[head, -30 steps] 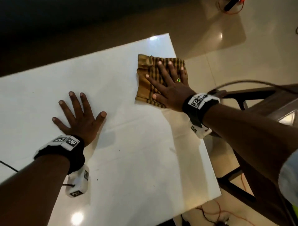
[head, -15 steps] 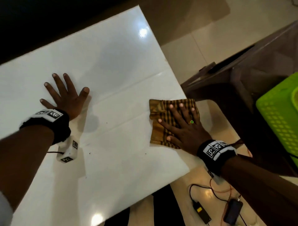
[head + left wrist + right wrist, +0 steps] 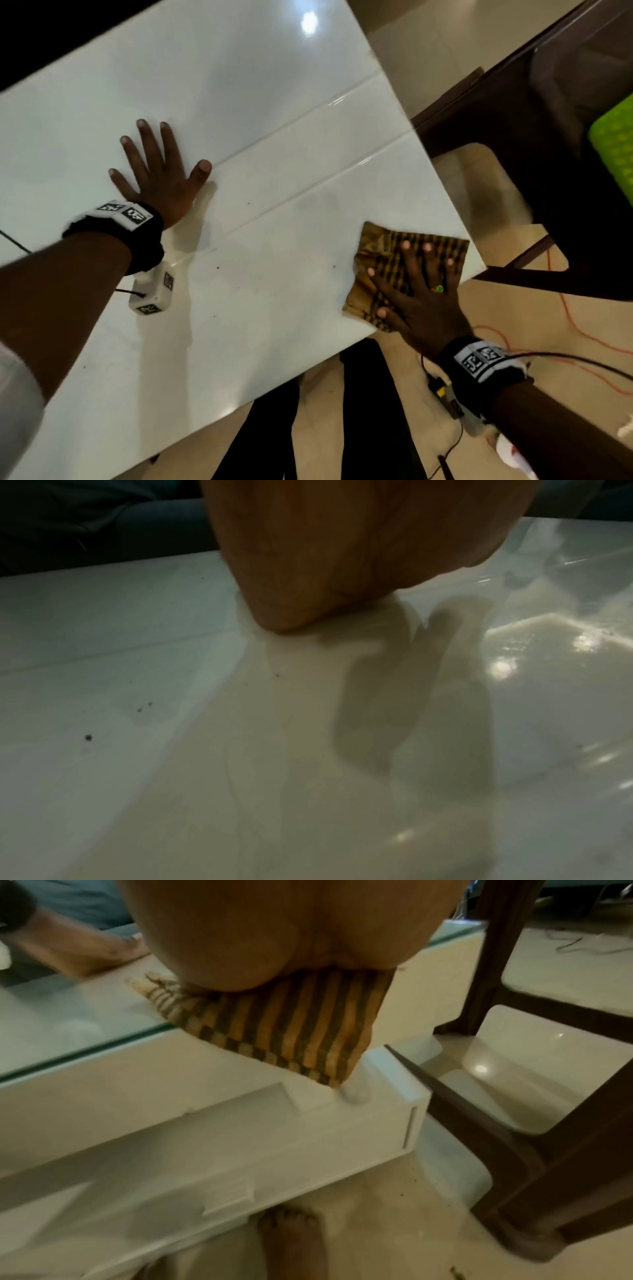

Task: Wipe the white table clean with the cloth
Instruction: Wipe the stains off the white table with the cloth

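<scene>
A folded yellow-and-brown checked cloth [image 3: 380, 274] lies at the near right corner of the glossy white table [image 3: 267, 144]. My right hand [image 3: 416, 284] presses flat on it with straight, spread fingers. In the right wrist view the cloth [image 3: 291, 1031] overhangs the table's glass edge [image 3: 85, 1053] under my palm [image 3: 274, 934]. My left hand [image 3: 159, 174] rests flat on the table further left, fingers spread, holding nothing. Its palm heel [image 3: 325, 561] touches the table surface [image 3: 171, 750] in the left wrist view. Small dark specks [image 3: 216, 266] dot the top between the hands.
A dark brown chair [image 3: 548, 113] stands close to the table's right edge, with a bright green basket [image 3: 616, 144] on it. Orange and black cables [image 3: 565, 318] lie on the tiled floor. My bare foot [image 3: 291, 1240] stands under the table's near edge.
My right hand has slid the cloth along the right side toward me, from the far right corner to the near right corner. The left hand has stayed flat on the table.
</scene>
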